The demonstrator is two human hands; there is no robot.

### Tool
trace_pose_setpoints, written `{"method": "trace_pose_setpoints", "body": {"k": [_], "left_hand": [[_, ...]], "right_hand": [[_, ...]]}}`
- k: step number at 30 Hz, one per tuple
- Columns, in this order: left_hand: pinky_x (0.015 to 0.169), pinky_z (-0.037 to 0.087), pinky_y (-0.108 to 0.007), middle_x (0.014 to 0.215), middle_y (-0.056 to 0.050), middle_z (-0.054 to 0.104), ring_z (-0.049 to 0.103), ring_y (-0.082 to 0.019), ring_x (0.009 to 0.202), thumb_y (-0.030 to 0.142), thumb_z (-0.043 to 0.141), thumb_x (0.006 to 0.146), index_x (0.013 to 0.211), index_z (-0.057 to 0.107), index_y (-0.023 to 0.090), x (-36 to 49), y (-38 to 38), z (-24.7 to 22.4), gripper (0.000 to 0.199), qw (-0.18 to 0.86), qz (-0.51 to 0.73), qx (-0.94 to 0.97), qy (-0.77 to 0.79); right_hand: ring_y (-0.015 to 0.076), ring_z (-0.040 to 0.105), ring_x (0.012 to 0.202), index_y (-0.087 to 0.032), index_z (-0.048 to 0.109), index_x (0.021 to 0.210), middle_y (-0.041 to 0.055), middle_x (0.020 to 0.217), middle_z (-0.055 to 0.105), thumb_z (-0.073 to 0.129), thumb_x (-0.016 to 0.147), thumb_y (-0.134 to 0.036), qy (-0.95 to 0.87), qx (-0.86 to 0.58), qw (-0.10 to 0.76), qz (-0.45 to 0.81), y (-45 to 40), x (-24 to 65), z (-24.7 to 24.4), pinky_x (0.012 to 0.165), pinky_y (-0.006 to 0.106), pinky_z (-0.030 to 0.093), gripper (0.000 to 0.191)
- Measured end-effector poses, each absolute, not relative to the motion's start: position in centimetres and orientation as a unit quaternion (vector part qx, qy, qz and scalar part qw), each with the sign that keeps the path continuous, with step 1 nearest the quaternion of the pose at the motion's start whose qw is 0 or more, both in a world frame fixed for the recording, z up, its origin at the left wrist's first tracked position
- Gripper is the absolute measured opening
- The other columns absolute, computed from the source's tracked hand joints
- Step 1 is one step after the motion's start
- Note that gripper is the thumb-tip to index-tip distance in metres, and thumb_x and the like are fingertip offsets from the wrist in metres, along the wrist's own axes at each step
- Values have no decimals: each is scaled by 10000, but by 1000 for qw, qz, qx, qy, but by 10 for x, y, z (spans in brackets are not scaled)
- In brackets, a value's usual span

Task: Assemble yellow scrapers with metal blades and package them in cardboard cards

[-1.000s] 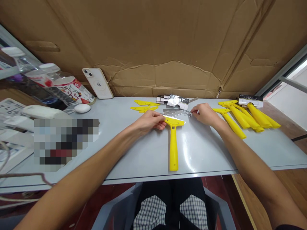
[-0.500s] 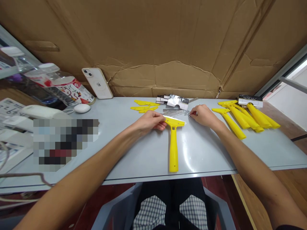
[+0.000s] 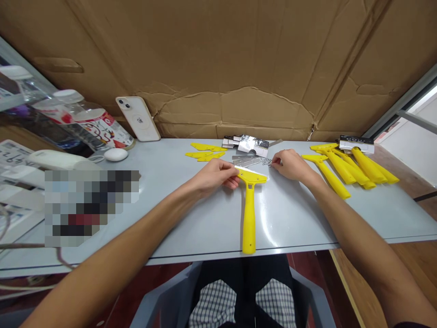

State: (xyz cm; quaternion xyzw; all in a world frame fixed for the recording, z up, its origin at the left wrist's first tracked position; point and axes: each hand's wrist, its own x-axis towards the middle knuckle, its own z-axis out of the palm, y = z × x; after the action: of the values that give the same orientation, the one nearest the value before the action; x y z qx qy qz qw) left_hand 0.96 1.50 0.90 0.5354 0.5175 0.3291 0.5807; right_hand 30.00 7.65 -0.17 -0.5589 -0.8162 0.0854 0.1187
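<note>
A yellow scraper (image 3: 249,214) lies in the middle of the table, its handle end at the front edge and a metal blade along its head. My left hand (image 3: 218,176) pinches the left end of that head. Beyond the head, my right hand (image 3: 287,165) is closed, fingertips down at a small pile of screws (image 3: 265,161); what they hold is too small to make out. Loose metal blades (image 3: 245,161) lie left of the screws. Yellow blade covers (image 3: 205,151) rest behind my left hand.
Several yellow handles (image 3: 355,166) lie at the right by a small box (image 3: 357,143). Opened packets (image 3: 251,144) sit at the back. At the left are a phone (image 3: 138,118), a white mouse (image 3: 116,154) and bottles (image 3: 102,127). Cardboard (image 3: 218,59) stands behind the table.
The scraper has shifted slightly toward the front edge and to the right, with my left hand still on its head. My right hand has barely moved.
</note>
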Motion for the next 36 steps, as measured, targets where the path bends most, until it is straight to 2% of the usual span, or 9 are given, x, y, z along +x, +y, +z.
{"method": "trace_pose_setpoints", "body": {"k": [5, 9, 13, 23, 31, 36], "left_hand": [[645, 626, -261, 796, -109, 822, 699, -124, 580, 141, 691, 915, 817, 815, 117, 16, 9, 17, 160, 582, 315, 529, 530], [627, 610, -250, 771, -101, 807, 691, -112, 557, 125, 660, 956, 772, 769, 107, 20, 7, 19, 215, 583, 309, 525, 538], [618, 598, -242, 734, -92, 789, 700, -113, 564, 121, 655, 977, 729, 739, 119, 24, 4, 17, 262, 588, 305, 527, 532], [619, 598, -242, 732, -80, 775, 709, -113, 581, 98, 641, 994, 697, 720, 130, 30, -2, 17, 309, 591, 301, 531, 527], [640, 609, -260, 755, -92, 791, 712, -121, 586, 105, 640, 993, 714, 739, 131, 29, -2, 19, 297, 588, 300, 531, 532], [628, 596, -253, 746, -98, 793, 702, -115, 568, 112, 623, 1007, 716, 743, 121, 28, -1, 20, 315, 585, 302, 535, 530]], "right_hand": [[205, 616, 751, -198, 760, 926, 77, 929, 782, 643, 945, -187, -821, -506, 250, 81, 70, 292, 7, 729, 351, 431, 119], [175, 601, 709, -202, 735, 903, 49, 887, 757, 671, 956, -229, -843, -406, 315, 159, 50, 271, 11, 715, 328, 455, 88], [176, 617, 773, -212, 731, 922, 36, 890, 750, 657, 968, -201, -871, -343, 303, 178, 30, 255, 9, 735, 315, 454, 89], [198, 657, 892, -217, 734, 906, 41, 919, 759, 661, 981, -167, -892, -328, 264, 164, 20, 243, 0, 807, 340, 466, 117], [164, 629, 793, -209, 767, 915, 23, 859, 751, 653, 974, -178, -886, -310, 289, 188, 21, 247, 8, 759, 320, 464, 132], [164, 632, 792, -202, 814, 991, 50, 945, 748, 584, 907, -76, -879, -305, 315, 190, 23, 252, 12, 726, 313, 470, 275]]}}
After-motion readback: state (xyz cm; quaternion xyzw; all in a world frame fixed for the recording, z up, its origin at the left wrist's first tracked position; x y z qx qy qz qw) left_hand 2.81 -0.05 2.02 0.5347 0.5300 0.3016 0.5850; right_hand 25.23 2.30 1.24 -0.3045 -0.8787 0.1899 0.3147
